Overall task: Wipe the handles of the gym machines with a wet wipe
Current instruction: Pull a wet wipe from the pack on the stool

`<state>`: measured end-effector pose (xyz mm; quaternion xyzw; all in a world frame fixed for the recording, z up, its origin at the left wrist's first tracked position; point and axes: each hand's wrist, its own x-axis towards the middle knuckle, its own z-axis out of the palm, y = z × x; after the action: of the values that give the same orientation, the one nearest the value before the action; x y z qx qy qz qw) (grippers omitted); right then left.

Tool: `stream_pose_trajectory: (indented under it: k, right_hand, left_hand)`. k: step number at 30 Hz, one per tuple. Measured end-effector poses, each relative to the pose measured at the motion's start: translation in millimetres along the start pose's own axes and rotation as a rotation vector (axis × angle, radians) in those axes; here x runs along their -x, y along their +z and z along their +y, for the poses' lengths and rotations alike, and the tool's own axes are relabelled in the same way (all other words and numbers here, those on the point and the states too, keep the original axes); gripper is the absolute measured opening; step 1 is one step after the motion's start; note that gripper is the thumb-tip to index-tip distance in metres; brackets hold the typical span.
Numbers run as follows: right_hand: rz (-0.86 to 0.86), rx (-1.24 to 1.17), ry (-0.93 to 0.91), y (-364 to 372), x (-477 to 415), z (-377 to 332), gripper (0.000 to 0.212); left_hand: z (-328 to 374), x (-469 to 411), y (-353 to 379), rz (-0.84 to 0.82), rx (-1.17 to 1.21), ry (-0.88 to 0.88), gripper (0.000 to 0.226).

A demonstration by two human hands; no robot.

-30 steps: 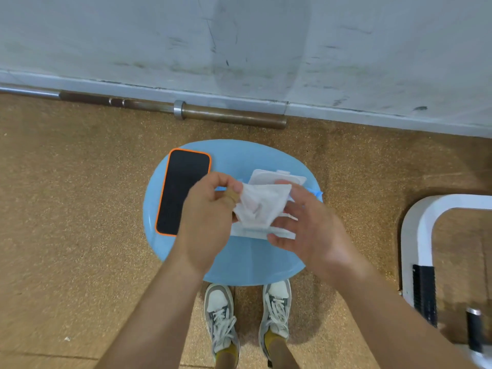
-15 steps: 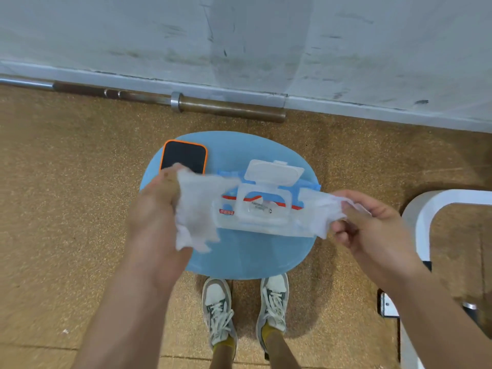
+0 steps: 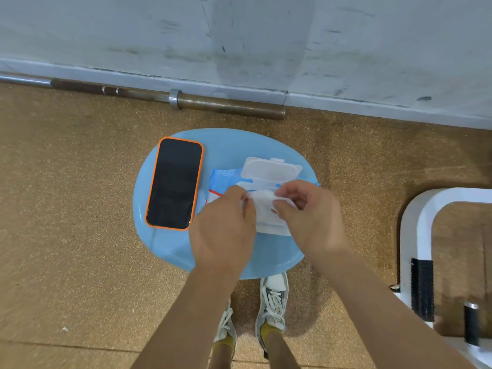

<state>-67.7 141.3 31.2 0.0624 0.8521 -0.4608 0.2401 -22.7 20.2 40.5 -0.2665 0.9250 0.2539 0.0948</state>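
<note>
Nearest you, your two shoes [image 3: 274, 302] stand on the speckled brown floor [image 3: 66, 262], their toes tucked under the near rim of a round blue stool [image 3: 170, 251]. To your near right stands a white machine frame [image 3: 415, 227], and beside it a black handle [image 3: 471, 326] with a metal cap.

Over the stool, your left hand [image 3: 223, 230] has its fingers curled and pinches the left edge of the wet wipe [image 3: 262, 206]. Your right hand [image 3: 311, 217] pinches the right edge with thumb and curled fingers. The wet wipe hangs bunched between your hands, just above the wipe pack [image 3: 226, 177]. The pack lies on the right half of the stool with its clear lid [image 3: 271, 169] flipped open toward the far side.

Left of the pack, a phone [image 3: 174, 183] in an orange case lies face up on the stool.

Beyond the stool, a barbell [image 3: 226, 103] lies on the floor along the foot of the scuffed grey wall [image 3: 239, 35].
</note>
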Motion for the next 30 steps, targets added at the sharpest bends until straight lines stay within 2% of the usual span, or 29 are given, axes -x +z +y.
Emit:
stream_pose_trajectory:
  k: [2,4,7,10,13,15,17,19,22,24,25,26,28,29,30]
  right_hand:
    - [0.035,0.262,-0.203,12.0,-2.5,3.0,0.013]
    - [0.043,0.469,-0.393,21.6,-2.6,7.2,0.009]
    - [-0.079,0.587,-0.466,25.7,2.0,5.5,0.025]
    - [-0.099,0.761,-0.423,26.0,9.8,1.3,0.037]
    - [-0.064,0.886,-0.319,24.8,8.1,-7.7,0.026]
    - [-0.193,0.77,-0.259,21.5,-2.1,-10.3,0.033]
    - [-0.257,0.494,-0.086,13.1,-5.7,-16.7,0.036]
    - [-0.195,0.395,-0.065,8.9,-2.2,-18.1,0.032]
    - [-0.343,0.627,-0.204,16.0,5.5,-12.9,0.042]
    - [-0.35,0.634,-0.221,13.0,6.5,-15.5,0.037]
    - [-0.296,0.599,-0.224,7.1,6.7,-18.0,0.032]
    - [-0.159,0.527,-0.268,-1.5,7.4,-21.3,0.029]
    - [0.118,0.44,-0.414,-19.9,7.7,-31.4,0.037]
    - [0.165,0.446,-0.453,-26.3,5.2,-34.8,0.045]
    - [0.134,0.481,-0.457,-29.3,1.6,-35.7,0.052]
  left_hand:
    - [-3.5,0.1,-2.7,0.013,0.276,-0.082,0.013]
    - [-7.6,-2.8,-2.1,-0.048,0.58,-0.199,0.01]
    - [-12.2,-7.2,-6.2,-0.154,0.831,-0.311,0.022]
    - [-14.8,-11.8,-10.5,-0.269,0.934,-0.396,0.016]
    - [-14.1,-16.3,-13.7,-0.34,1.044,-0.453,0.01]
    - [-13.7,-17.8,-14.2,-0.353,1.078,-0.497,0.009]
    - [-15.2,-17.8,-11.6,-0.336,1.096,-0.559,0.01]
    - [-18.0,-16.8,-8.6,-0.321,1.086,-0.605,0.011]
    - [-18.1,-15.2,-3.6,-0.295,1.073,-0.613,0.011]
    - [-16.8,-14.1,-0.7,-0.208,0.902,-0.509,0.013]
    - [-16.4,-12.2,0.2,-0.162,0.79,-0.42,0.014]
    - [-15.7,-9.8,0.5,-0.14,0.686,-0.322,0.016]
    - [-11.9,-4.5,-1.9,-0.214,0.41,-0.146,0.021]
    - [-11.0,-2.1,-1.9,-0.269,0.206,-0.056,0.026]
    - [-11.4,0.8,-0.8,-0.303,0.028,0.028,0.033]
